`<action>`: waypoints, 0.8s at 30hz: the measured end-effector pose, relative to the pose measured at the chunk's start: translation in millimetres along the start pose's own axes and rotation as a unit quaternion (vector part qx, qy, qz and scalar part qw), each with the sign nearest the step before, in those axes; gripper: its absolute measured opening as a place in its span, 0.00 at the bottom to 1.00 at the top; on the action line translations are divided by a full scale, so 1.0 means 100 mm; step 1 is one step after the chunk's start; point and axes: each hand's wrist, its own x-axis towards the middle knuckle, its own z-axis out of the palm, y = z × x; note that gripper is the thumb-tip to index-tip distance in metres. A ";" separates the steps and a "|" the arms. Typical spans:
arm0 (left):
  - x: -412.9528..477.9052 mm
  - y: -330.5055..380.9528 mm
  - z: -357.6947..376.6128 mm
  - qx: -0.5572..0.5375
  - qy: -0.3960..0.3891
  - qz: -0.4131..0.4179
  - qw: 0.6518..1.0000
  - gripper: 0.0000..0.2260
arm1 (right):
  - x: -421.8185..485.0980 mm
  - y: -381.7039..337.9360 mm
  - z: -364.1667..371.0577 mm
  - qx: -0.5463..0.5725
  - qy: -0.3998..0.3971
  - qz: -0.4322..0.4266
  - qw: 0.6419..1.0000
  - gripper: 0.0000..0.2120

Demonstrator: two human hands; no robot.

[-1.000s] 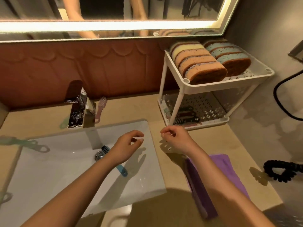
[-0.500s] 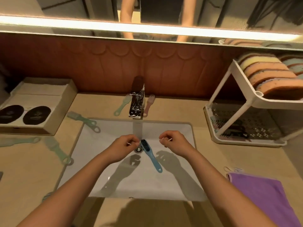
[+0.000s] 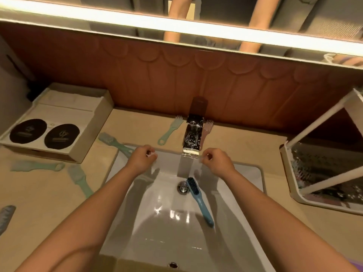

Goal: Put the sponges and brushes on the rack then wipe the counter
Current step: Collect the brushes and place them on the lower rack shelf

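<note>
My left hand (image 3: 143, 160) and my right hand (image 3: 216, 161) hover over the back of the white sink (image 3: 253, 173), one on each side of the tap (image 3: 193, 138). Both have loosely curled fingers and hold nothing. A blue brush (image 3: 199, 201) with dark bristles lies in the basin beside the drain. Green brushes lie on the beige counter (image 3: 49, 203): one left of the tap (image 3: 170, 130), one at the sink's corner (image 3: 115, 143), two further left (image 3: 37, 166) (image 3: 79, 179). A pink brush (image 3: 207, 130) lies right of the tap. The white rack (image 3: 322, 173) stands at the right edge; its top shelf is out of view.
An open cardboard box (image 3: 59, 122) with two dark round labels sits at the back left of the counter. A grey-blue brush (image 3: 5, 216) shows at the left edge. Brown wall panelling and a lit mirror rise behind the counter.
The view has swung left from the rack to the sink and leftward counter. Both hands have moved further back over the basin, up beside the tap, still holding nothing.
</note>
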 end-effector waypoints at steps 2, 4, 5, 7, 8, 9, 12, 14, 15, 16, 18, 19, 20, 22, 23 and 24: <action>0.18 0.01 0.00 0.012 0.012 -0.003 1.000 0.12 | 0.14 -0.02 0.02 -0.035 0.015 -0.018 0.999 0.10; 0.33 0.04 0.01 0.033 0.027 0.007 0.999 0.12 | 0.23 -0.02 0.05 -0.080 0.035 -0.044 0.995 0.11; 0.38 0.06 0.02 0.045 0.040 0.011 0.998 0.12 | 0.25 -0.01 0.06 -0.097 0.042 -0.061 0.992 0.11; 0.46 0.12 0.05 0.065 0.060 0.009 0.996 0.13 | 0.28 0.01 0.09 -0.122 0.044 -0.088 0.988 0.12; 0.51 0.14 0.08 0.073 0.065 0.003 0.995 0.14 | 0.31 0.03 0.11 -0.130 0.042 -0.092 0.986 0.12; 0.53 0.17 0.11 0.081 0.069 -0.002 0.994 0.14 | 0.32 0.03 0.12 -0.135 0.042 -0.096 0.985 0.12; 0.62 0.23 0.20 0.102 0.070 -0.013 0.992 0.15 | 0.39 0.05 0.13 -0.138 0.040 -0.106 0.984 0.12; 0.68 0.25 0.25 0.105 0.072 -0.023 0.992 0.15 | 0.44 0.06 0.13 -0.135 0.033 -0.107 0.984 0.11; 0.71 0.27 0.27 0.108 0.073 -0.030 0.991 0.15 | 0.47 0.06 0.13 -0.132 0.029 -0.106 0.985 0.10; 0.74 0.28 0.28 0.116 0.072 -0.037 0.990 0.15 | 0.49 0.07 0.13 -0.127 0.025 -0.107 0.986 0.09; 0.81 0.33 0.30 0.144 0.069 -0.052 0.986 0.15 | 0.54 0.09 0.14 -0.113 0.024 -0.112 0.987 0.07; 0.83 0.33 0.30 0.163 0.070 -0.056 0.983 0.15 | 0.55 0.10 0.14 -0.107 0.024 -0.119 0.987 0.06; 0.85 0.34 0.30 0.185 0.072 -0.060 0.978 0.15 | 0.56 0.11 0.15 -0.104 0.025 -0.127 0.986 0.06; 0.88 0.34 0.30 0.224 0.080 -0.066 0.969 0.14 | 0.57 0.14 0.16 -0.103 0.024 -0.151 0.983 0.07; 0.89 0.34 0.30 0.236 0.082 -0.070 0.966 0.14 | 0.57 0.16 0.16 -0.099 0.026 -0.163 0.981 0.08; 0.89 0.33 0.30 0.242 0.081 -0.075 0.964 0.14 | 0.56 0.17 0.16 -0.088 0.030 -0.175 0.980 0.08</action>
